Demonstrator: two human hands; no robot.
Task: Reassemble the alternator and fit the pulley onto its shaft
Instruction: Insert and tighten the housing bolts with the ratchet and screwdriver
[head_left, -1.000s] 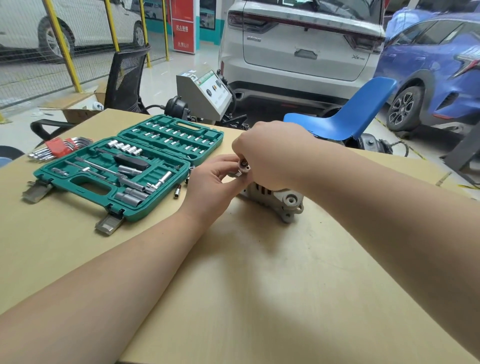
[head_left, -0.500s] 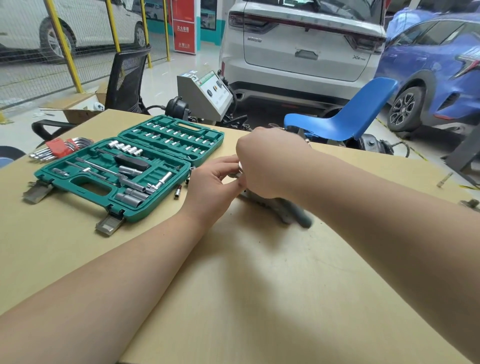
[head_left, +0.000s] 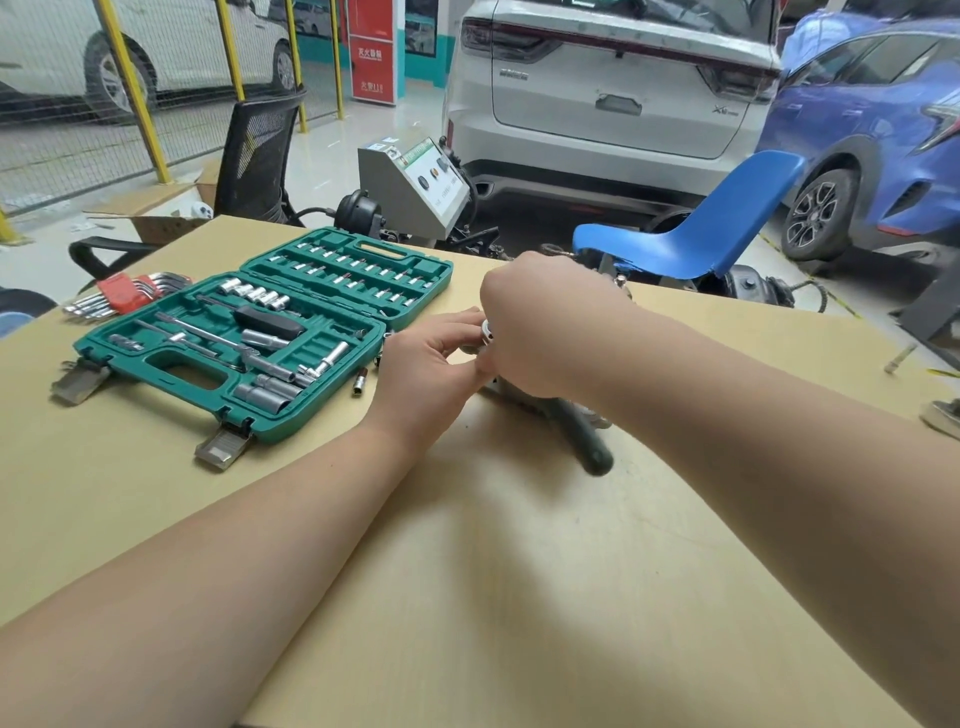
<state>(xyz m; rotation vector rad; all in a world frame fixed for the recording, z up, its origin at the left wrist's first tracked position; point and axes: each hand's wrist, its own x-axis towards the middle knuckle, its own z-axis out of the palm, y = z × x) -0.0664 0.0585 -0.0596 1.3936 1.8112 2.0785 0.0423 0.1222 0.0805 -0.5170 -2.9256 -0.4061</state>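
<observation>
Head view: alternator (head_left: 592, 413) on the bench (head_left: 519, 597), mostly hidden under both hands. Right hand (head_left: 545, 332) curled over its top, gripping a ratchet whose dark handle (head_left: 584, 441) juts toward the viewer. Left hand (head_left: 431, 364) pinches the silver socket (head_left: 487, 331) at the shaft. Green socket case (head_left: 249, 343) open, left; hex keys (head_left: 122, 293) beyond.

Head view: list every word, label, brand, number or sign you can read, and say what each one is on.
"X" followed by unclear small characters: badge on the white SUV tailgate.
Brand lettering on the tailgate's left side: too blurred to read.
White Chinese characters on the red sign: too blurred to read.
Labels on the grey machine panel: too small to read.
Green socket set case: no legible text.
</observation>
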